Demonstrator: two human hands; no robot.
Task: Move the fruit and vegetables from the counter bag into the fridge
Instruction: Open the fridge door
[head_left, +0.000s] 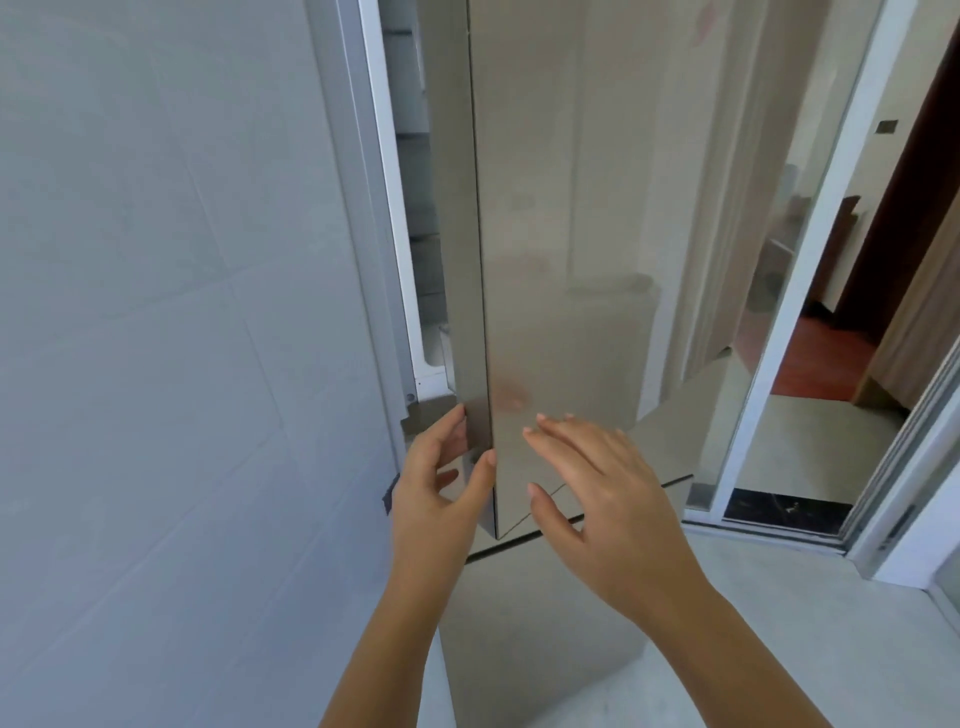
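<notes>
A tall fridge with a brushed, reflective upper door (561, 249) fills the middle of the head view. The door stands ajar, and white door shelves (421, 218) show through the gap on its left. My left hand (441, 483) grips the door's lower left edge, fingers behind the edge and thumb on the front. Close in front of the door face, my right hand (597, 499) hovers with fingers spread and holds nothing. No fruit, vegetables or counter bag are in view.
A grey tiled wall (156, 312) stands close on the left of the fridge. A lower fridge door (540, 623) sits below the open one. A sliding glass door frame (810, 291) on the right leads to a room with red-brown flooring.
</notes>
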